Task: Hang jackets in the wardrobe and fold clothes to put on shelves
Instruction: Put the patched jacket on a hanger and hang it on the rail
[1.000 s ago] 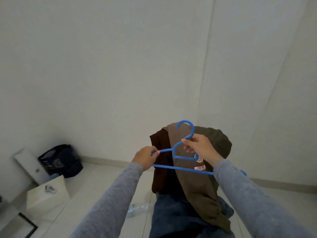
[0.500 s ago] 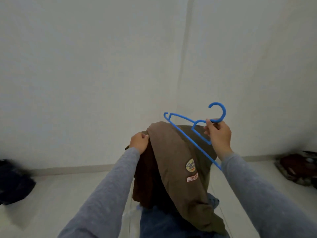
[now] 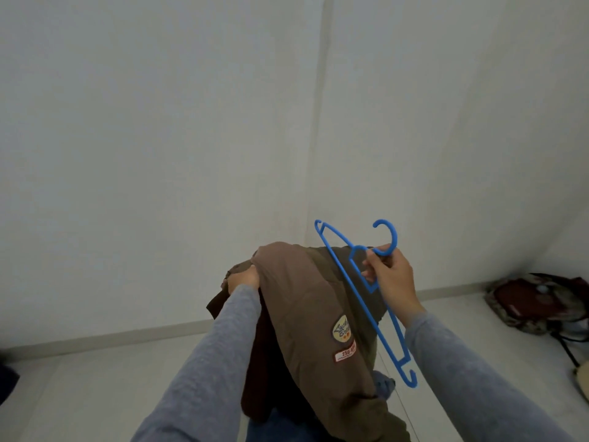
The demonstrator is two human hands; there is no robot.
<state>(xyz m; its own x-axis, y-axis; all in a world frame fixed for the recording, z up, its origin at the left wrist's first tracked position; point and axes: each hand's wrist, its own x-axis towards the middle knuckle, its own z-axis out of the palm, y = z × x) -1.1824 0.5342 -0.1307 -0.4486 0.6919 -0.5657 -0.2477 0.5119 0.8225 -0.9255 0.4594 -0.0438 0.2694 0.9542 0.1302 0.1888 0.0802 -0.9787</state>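
Fingers (image 3: 373, 265) of the right hand (image 3: 393, 280) pinch the blue hanger (image 3: 395, 236) under its hook, right of centre. The left hand (image 3: 242, 279) grips the brown jacket (image 3: 302, 298) at centre, fingertips hidden in cloth. Its oval patch (image 3: 341, 329) reads "Lucky", the rest unclear; the red label (image 3: 345, 351) begins "250".

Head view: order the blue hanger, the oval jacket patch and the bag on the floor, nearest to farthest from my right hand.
1. Blue hanger, gripped in the right hand.
2. Oval patch, on the jacket just left.
3. Bag, on the floor, far right.
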